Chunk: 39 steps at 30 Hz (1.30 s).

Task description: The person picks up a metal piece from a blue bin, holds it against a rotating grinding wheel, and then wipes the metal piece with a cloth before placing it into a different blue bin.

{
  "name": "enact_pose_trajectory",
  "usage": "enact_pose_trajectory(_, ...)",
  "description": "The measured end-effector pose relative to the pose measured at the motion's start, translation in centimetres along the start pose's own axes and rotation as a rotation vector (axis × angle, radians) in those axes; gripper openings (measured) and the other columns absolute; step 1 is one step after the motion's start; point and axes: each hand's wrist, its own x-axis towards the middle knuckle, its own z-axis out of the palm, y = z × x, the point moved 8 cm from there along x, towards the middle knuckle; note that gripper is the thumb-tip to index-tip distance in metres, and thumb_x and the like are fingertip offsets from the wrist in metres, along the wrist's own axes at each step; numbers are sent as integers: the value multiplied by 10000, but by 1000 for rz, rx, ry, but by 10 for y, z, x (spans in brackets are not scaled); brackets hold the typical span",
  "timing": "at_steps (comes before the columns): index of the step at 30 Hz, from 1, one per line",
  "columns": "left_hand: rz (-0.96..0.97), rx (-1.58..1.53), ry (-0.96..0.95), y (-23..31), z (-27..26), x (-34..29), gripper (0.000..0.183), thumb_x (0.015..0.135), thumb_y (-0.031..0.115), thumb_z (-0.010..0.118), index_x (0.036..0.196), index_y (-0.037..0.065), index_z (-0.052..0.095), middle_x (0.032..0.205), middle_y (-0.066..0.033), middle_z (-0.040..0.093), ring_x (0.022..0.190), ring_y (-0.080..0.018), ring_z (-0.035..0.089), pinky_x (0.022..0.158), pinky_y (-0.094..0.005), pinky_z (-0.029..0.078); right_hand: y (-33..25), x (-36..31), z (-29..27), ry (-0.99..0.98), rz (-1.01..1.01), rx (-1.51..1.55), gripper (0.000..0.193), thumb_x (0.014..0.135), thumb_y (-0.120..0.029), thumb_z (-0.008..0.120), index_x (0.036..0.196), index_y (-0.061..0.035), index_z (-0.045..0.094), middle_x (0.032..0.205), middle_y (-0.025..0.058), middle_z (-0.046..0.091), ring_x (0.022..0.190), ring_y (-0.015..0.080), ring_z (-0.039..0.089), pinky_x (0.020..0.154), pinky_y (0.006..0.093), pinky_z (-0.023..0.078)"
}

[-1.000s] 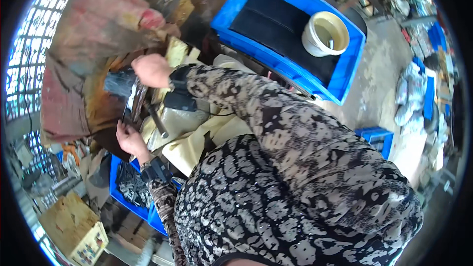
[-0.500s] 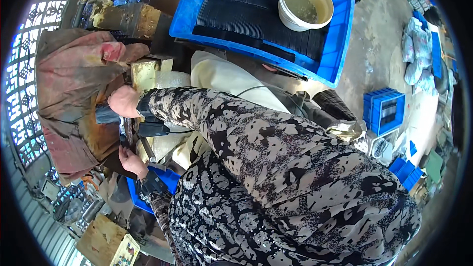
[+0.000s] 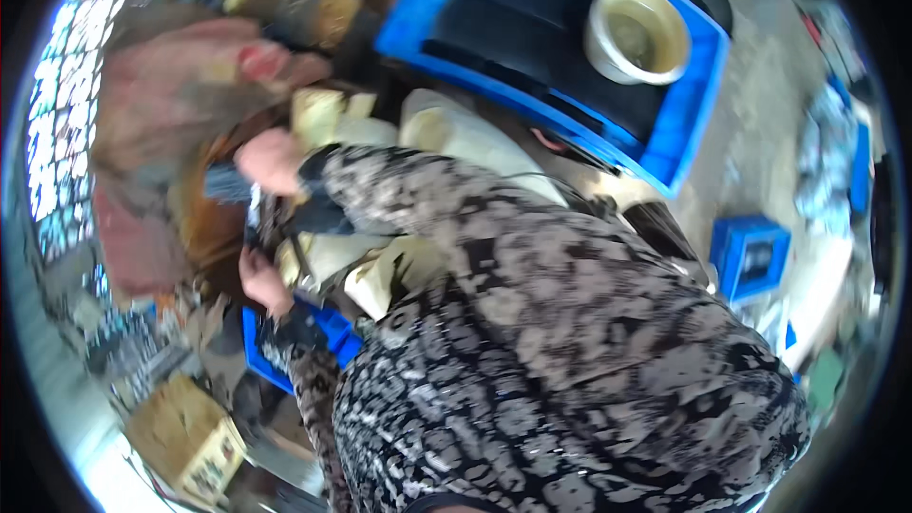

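The left hand (image 3: pixel 264 283) has its fingers bent close together at the lower end of a shiny metal piece (image 3: pixel 254 204), blur hiding whether they grip it. The right hand (image 3: pixel 271 160) hides its own fingers, so their hold cannot be told, beside a dark bluish bundle (image 3: pixel 224 182). Beyond is a stained reddish cloth (image 3: pixel 166 85); rightward, a blue crate (image 3: pixel 407 24) carries a whitish bucket (image 3: pixel 600 46).

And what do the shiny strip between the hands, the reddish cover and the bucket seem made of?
Shiny strip: perhaps polished metal, judging by its bright glint; blur leaves it open.
Reddish cover: likely cloth, matt and stained, drooping in loose folds.
Bucket: probably plastic, off-white with slight sheen, smooth rounded rim.
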Motion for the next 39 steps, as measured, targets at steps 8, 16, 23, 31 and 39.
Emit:
enact_pose_trajectory(8,61,121,167,-6,-28,1,210,882,163,599,1044,53,676,951,-172,671,882,-324,648,794,-386,515,-19,18,42,-282,134,-98,166,788,-192,601,861,-49,643,802,179,665,776,356,656,666,473,516)
enact_pose_trajectory(16,4,135,136,4,-36,1,202,840,144,594,1027,108,663,922,-146,649,866,-343,622,757,-414,510,-12,22,45,-258,119,-69,196,838,-224,624,863,-33,591,792,184,651,740,364,621,661,479,477)
enact_pose_trajectory(23,-33,-45,215,-1,-34,2,191,820,97,622,998,49,672,857,-143,651,785,-326,635,722,-383,519,7,20,54,-346,285,326,207,843,-220,635,838,-20,583,742,153,666,589,261,627,574,388,488)
enact_pose_trajectory(31,25,-81,212,20,-50,2,315,753,59,591,1059,103,655,950,-109,644,897,-319,611,803,-383,505,8,18,58,-371,334,617,146,887,-166,610,894,-21,604,740,28,658,479,47,467,455,229,392)
enact_pose_trajectory(39,595,-42,-94,139,-38,-67,477,642,-38,565,1092,114,612,1080,-71,628,1054,-270,560,924,-484,424,18,22,45,-230,204,294,169,886,-186,616,896,-18,598,710,30,650,481,66,488,466,243,408)
